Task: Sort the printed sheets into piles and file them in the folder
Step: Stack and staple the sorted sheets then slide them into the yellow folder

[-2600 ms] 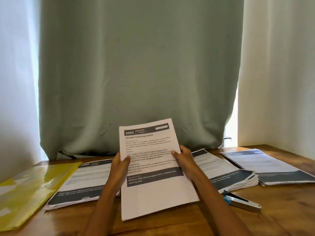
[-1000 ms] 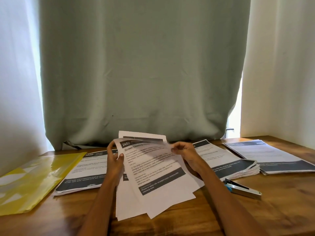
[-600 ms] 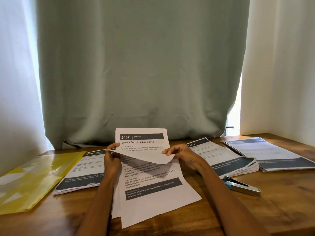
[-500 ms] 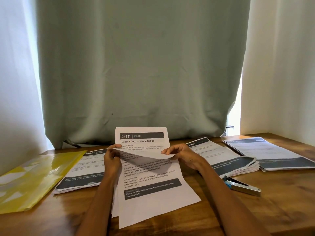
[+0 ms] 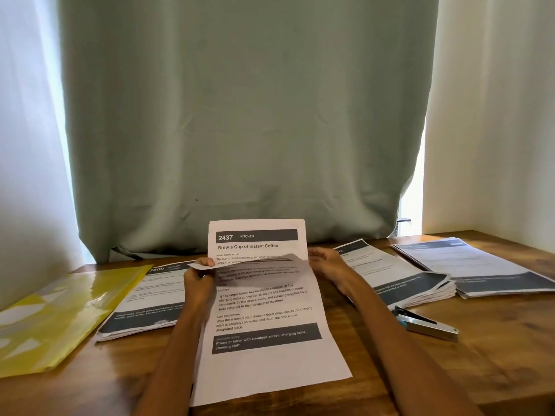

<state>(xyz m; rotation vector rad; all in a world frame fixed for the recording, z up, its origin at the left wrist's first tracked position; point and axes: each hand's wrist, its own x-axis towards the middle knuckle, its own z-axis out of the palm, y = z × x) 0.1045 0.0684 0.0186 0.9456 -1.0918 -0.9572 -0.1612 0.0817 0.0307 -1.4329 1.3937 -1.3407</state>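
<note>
I hold a small stack of printed sheets upright over the wooden table. Its front sheet, about screen cleaning, is folded forward at the top, so the sheet behind it, headed "2437 Kitchen, Brew a Cup of Instant Coffee", shows. My left hand pinches the folded top left corner. My right hand grips the stack's right edge. Three piles lie flat: one on the left, one right of centre, one at the far right. A yellow plastic folder lies at the far left.
A silver stapler with a blue end lies on the table right of my right forearm. A grey-green curtain hangs behind the table, with white curtains at both sides.
The front screen-cleaning sheet, held flat earlier, has been peeled forward at its top, uncovering the coffee sheet behind. In the last half second the fold has dropped a little lower.
</note>
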